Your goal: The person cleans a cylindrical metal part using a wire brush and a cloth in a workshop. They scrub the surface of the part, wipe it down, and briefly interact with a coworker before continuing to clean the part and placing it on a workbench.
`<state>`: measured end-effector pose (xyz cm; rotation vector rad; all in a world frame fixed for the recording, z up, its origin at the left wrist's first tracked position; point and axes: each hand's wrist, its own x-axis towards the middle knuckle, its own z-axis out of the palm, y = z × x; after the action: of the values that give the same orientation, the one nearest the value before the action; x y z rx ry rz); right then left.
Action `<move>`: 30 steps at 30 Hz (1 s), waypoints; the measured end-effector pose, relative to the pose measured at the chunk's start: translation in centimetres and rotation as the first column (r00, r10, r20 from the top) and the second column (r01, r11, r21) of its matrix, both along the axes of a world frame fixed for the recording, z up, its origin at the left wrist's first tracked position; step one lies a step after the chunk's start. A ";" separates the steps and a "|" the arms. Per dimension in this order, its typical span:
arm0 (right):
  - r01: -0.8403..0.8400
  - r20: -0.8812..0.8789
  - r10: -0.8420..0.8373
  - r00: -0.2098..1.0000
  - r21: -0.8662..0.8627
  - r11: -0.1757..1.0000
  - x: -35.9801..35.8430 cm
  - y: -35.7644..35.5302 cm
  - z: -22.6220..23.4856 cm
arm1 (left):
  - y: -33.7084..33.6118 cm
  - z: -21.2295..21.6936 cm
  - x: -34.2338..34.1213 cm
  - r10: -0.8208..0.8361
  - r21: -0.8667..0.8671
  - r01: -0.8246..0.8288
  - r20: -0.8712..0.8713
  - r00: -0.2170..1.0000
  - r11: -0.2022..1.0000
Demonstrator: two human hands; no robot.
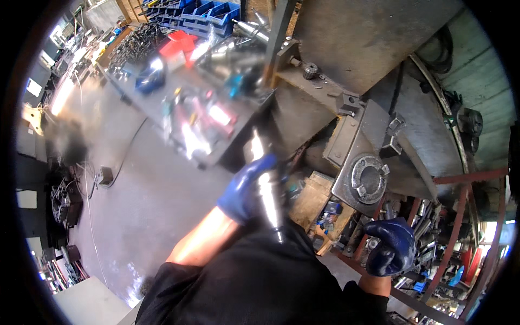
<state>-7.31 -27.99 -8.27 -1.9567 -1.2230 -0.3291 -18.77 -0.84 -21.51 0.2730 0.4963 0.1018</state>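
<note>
My left hand (246,189), in a blue glove, is wrapped round a shiny stepped metal shaft (269,197). The shaft tilts in front of my body, its thin tip pointing down toward my dark clothing and its upper end blurred. My right hand (391,248), in a dark blue glove, is off to the right with its fingers curled in. Nothing shows in it. It is apart from the shaft, in front of a red metal rack (455,254) with metal parts behind it.
A grey bench (222,146) carries blurred tools, red pieces and blue bins (211,19). To the right stands a machine with a round ring fitting (370,179) and metal blocks. Below it is a wooden box (314,200). A cable (127,154) lies on the grey floor.
</note>
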 end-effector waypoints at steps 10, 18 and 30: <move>-0.013 0.307 0.040 0.951 -0.087 0.996 1.2 2.5 0.6 | -0.8 13.0 4.0 -0.039 0.038 0.024 0.447 0.894 0.999; -0.190 0.344 0.089 0.935 0.272 0.943 3.3 7.6 1.6 | -5.5 18.8 6.5 -0.163 0.109 0.121 0.653 0.740 0.987; 0.190 -0.414 0.825 0.384 0.910 0.368 3.6 7.8 3.5 | -4.4 15.3 8.0 -0.344 0.771 -0.390 0.593 0.728 0.503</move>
<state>-3.70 -20.23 -4.79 -0.5267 -0.4937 0.3085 -10.82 -5.26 -6.20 1.2152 -0.3995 0.4873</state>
